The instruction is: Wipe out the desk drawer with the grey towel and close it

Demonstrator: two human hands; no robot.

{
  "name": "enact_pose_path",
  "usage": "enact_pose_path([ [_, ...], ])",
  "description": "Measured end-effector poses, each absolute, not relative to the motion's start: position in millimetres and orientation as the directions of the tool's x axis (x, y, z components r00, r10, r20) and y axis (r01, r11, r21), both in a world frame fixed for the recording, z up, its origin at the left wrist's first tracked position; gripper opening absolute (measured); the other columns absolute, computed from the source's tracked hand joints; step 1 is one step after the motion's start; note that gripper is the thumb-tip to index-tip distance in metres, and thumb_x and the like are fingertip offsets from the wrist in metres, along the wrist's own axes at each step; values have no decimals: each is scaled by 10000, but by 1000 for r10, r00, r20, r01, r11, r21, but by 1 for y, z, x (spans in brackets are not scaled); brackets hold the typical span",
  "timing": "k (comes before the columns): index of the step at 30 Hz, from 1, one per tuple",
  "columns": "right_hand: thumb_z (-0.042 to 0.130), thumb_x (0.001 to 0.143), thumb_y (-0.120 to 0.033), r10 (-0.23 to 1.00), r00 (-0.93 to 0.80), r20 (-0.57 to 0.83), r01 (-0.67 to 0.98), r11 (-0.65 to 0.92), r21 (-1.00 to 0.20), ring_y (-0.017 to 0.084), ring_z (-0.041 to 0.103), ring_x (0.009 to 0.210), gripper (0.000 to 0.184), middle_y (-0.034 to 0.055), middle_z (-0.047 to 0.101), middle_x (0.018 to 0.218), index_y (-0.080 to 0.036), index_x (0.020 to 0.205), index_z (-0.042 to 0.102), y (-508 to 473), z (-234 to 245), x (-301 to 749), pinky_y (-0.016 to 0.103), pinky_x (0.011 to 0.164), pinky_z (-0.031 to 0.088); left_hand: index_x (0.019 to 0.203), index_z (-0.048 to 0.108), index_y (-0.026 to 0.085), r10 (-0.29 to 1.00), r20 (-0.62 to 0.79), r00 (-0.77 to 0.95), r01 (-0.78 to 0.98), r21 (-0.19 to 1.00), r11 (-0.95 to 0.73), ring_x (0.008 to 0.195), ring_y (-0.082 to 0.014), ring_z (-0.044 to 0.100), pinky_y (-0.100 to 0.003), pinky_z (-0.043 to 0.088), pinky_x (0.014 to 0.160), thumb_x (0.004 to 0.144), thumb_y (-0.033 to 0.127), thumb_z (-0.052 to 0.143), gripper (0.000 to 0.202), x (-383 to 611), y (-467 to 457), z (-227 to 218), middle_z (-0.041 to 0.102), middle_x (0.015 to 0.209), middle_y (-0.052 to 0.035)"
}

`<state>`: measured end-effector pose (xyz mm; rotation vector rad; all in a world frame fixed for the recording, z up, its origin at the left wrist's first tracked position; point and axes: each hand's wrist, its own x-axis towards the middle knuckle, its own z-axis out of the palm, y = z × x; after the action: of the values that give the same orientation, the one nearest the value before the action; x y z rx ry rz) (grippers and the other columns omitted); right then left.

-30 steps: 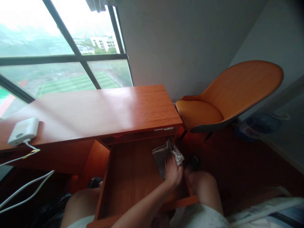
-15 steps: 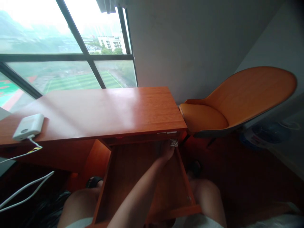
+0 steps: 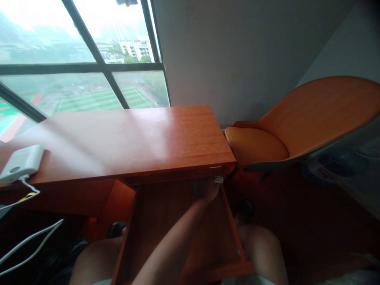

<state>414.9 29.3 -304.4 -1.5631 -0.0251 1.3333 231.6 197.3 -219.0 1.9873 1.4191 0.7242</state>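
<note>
My left hand point(image 3: 208, 188) reaches into the far right corner of the open wooden drawer point(image 3: 178, 221), right under the desk's front edge. Its fingertips are hidden beneath the desk top point(image 3: 124, 138). A small corner of a black-and-white patterned pouch point(image 3: 219, 179) sticks out beside the hand, which still seems closed on it. My forearm lies diagonally across the drawer. My right hand is out of view.
An orange shell chair point(image 3: 297, 126) stands right of the desk against the wall. A white adapter point(image 3: 19, 162) with white cables point(image 3: 26, 253) lies at the desk's left end. My knees point(image 3: 261, 245) flank the drawer. A large window is behind the desk.
My left hand carried the patterned pouch from the middle right of the drawer to its far right corner under the desk top. Over the last half second it stayed there.
</note>
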Motion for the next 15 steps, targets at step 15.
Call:
enact_pose_path([
  [15, 539, 708, -127, 634, 294, -715, -665, -402, -629, 85, 256, 264, 179, -158, 251, 311, -298, 658, 549, 22, -293, 408, 226, 339, 253, 1318, 417, 8, 798, -116, 592, 675, 611, -413, 1168, -388, 474, -477, 358, 1034, 697, 227, 501, 664, 218, 57, -173, 504, 1292, -260],
])
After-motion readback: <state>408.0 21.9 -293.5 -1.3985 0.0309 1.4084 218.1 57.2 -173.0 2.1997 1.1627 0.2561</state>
